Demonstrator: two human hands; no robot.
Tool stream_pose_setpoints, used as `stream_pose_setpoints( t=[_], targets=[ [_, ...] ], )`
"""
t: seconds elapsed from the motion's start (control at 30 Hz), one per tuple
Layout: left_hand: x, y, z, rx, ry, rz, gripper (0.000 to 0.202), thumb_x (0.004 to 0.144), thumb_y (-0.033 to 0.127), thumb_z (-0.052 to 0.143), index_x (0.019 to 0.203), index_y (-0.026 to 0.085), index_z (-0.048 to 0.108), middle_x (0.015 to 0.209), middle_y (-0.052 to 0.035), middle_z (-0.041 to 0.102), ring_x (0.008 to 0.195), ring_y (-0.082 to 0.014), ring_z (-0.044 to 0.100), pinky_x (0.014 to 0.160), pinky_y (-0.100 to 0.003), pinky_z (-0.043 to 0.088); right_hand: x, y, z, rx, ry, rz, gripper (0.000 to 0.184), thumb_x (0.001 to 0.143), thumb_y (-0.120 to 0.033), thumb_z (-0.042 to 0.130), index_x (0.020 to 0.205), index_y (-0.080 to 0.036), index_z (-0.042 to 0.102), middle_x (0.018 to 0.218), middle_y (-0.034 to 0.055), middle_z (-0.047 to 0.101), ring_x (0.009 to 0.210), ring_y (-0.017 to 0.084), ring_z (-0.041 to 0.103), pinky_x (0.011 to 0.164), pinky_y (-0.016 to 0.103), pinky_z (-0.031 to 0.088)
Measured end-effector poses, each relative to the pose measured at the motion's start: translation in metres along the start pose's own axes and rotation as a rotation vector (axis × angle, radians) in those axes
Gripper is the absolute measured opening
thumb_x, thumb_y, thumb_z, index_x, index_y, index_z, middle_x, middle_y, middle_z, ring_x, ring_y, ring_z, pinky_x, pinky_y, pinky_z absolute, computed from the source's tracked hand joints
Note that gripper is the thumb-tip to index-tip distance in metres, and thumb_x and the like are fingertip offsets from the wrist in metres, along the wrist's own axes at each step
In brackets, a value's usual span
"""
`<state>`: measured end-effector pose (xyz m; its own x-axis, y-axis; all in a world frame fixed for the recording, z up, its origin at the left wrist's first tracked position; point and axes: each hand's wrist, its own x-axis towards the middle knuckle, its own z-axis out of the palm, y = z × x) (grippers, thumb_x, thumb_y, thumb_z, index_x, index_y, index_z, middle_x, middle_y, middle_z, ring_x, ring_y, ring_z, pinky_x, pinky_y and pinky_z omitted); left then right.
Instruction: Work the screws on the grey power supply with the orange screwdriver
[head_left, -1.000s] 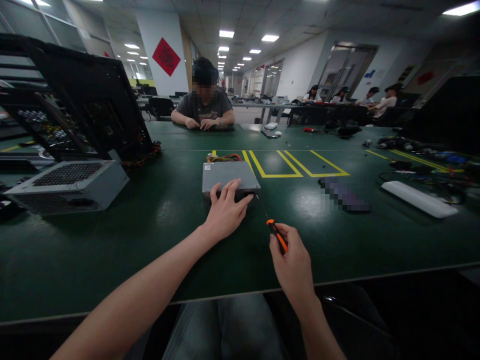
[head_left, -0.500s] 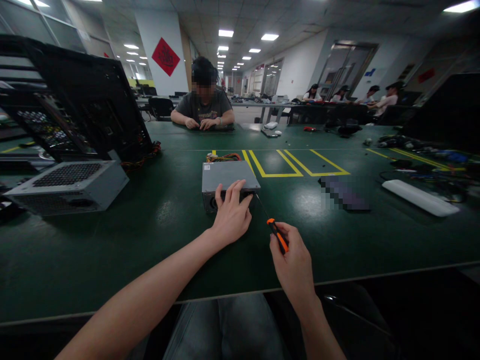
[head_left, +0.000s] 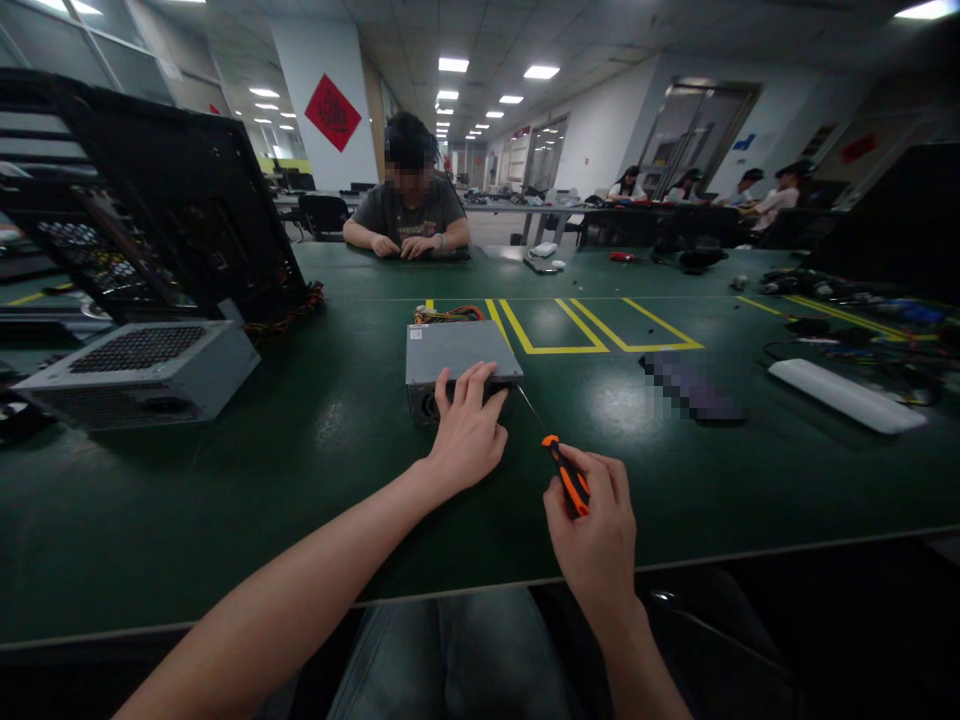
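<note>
A grey power supply unit lies on the green table in front of me, with a bundle of coloured wires at its far side. My left hand holds it at the near edge, the fingers spread over the top and near face and hiding part of that face. My right hand is closed around the handle of an orange and black screwdriver. Its thin shaft points up and left, the tip by the unit's near right corner. Whether the tip touches a screw I cannot tell.
To the left stand a second power supply and an open black computer case. A blurred dark flat object and a white bar lie to the right, near cables. A person sits opposite.
My right hand and the screwdriver have shifted slightly right and down. The left hand stays on the power supply unit.
</note>
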<state>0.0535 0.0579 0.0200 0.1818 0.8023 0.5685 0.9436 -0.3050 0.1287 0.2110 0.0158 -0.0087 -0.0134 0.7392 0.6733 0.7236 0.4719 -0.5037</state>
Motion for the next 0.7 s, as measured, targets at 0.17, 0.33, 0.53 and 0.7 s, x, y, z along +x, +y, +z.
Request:
stream_pose_setpoints(
  t=[0.17, 0.33, 0.53, 0.7],
  targets=[
    [-0.0001, -0.001, 0.001, -0.004, 0.001, 0.002, 0.04, 0.073, 0.014, 0.048, 0.112, 0.018, 0.058, 0.136, -0.0124, 0.036, 0.129, -0.0298, 0.027, 0.107, -0.056, 0.008, 0.0, 0.0002, -0.0006, 0.002, -0.014, -0.008, 0.026, 0.08, -0.017, 0.045, 0.105, -0.02, 0.051, 0.096, 0.0071, 0.051, 0.088, 0.019, 0.054, 0.076, 0.036, 0.049],
    [-0.0002, -0.0009, 0.0012, 0.001, 0.005, 0.004, 0.039, 0.074, 0.015, 0.048, 0.112, 0.018, 0.057, 0.135, -0.0122, 0.037, 0.129, -0.0283, 0.027, 0.107, -0.055, 0.007, 0.0007, 0.0006, -0.0007, 0.0, -0.03, 0.012, 0.025, 0.08, -0.018, 0.045, 0.105, -0.019, 0.051, 0.097, 0.0074, 0.05, 0.088, 0.019, 0.054, 0.075, 0.036, 0.049],
    [0.0, -0.0002, 0.001, -0.002, 0.006, 0.0, 0.04, 0.073, 0.015, 0.049, 0.112, 0.018, 0.058, 0.134, -0.012, 0.038, 0.128, -0.0296, 0.028, 0.107, -0.055, 0.009, 0.0004, 0.0004, -0.0003, 0.001, -0.032, 0.015, 0.026, 0.08, -0.018, 0.044, 0.105, -0.019, 0.051, 0.097, 0.0074, 0.051, 0.088, 0.019, 0.054, 0.076, 0.036, 0.049],
    [-0.0003, -0.0003, 0.0004, 0.003, 0.004, 0.008, 0.04, 0.074, 0.015, 0.048, 0.112, 0.018, 0.057, 0.135, -0.0126, 0.038, 0.128, -0.0295, 0.028, 0.107, -0.055, 0.009, 0.001, 0.0011, 0.0004, -0.008, -0.024, 0.008, 0.026, 0.08, -0.018, 0.044, 0.106, -0.02, 0.051, 0.097, 0.0076, 0.051, 0.089, 0.019, 0.054, 0.076, 0.037, 0.049]
  ],
)
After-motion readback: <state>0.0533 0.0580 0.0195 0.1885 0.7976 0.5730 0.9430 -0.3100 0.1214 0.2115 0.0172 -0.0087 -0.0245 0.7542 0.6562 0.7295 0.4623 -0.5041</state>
